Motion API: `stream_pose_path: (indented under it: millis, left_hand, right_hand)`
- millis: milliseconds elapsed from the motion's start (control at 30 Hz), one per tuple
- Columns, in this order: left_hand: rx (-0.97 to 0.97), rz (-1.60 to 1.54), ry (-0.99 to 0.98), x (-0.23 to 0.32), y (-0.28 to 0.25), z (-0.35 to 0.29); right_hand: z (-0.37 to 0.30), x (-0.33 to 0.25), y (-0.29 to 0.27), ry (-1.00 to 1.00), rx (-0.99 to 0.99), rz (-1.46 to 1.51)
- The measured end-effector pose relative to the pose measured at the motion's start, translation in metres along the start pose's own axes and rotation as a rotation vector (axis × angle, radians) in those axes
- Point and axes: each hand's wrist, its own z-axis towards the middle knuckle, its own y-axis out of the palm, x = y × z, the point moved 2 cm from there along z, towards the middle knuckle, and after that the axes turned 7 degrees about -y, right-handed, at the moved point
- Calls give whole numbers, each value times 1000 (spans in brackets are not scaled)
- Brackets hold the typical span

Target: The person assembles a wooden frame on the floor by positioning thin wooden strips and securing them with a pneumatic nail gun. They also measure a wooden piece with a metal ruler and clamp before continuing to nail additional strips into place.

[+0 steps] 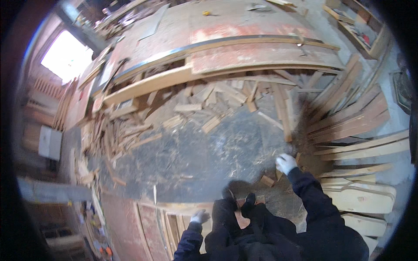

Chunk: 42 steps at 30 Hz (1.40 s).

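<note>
My right hand (286, 163), in a white glove, hangs out over the floor at the right with its fingers curled in. Whether anything is inside them is too small to make out. Closest to it are a small wood block (267, 181) and other offcuts on the dark floor. Low in the view, my left hand (200, 216), in a pale glove, is held beside my left leg with its fingers loosely apart and nothing visible in them. Below that hand are a reddish board and wooden slats (172, 224). My dark shoes (248, 204) stand on the floor between the hands.
A long workbench (261, 56) with a worn reddish top crosses the far side. Wood offcuts (211, 125) pile beneath it and to the left. Long planks (365, 148) and shaped pale boards (361, 198) line the right. A wooden tray (355, 32) sits far right.
</note>
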Motion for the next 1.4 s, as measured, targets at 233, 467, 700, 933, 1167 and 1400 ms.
stream_pose_path:
  millis: [233,467,700,933,1167,1400]
  left_hand:
    - [-111,177,309,191,67,101]
    - [-137,458,832,503,254,77]
    - [76,754,1532,748,501,-12]
    - [451,732,1547,919,673,45]
    - [777,703,1266,931,714,93]
    - [729,689,1261,931,715,97]
  right_hand:
    - [182,-140,0,140,133,241]
    - [254,-128,-57,271,297,296]
    - [370,-116,-240,25,592,410]
    - [598,-111,-469,-363,721,185]
    - [788,-97,-578,-425,667,-165]
    - [835,-69,-574,-309,739,-311]
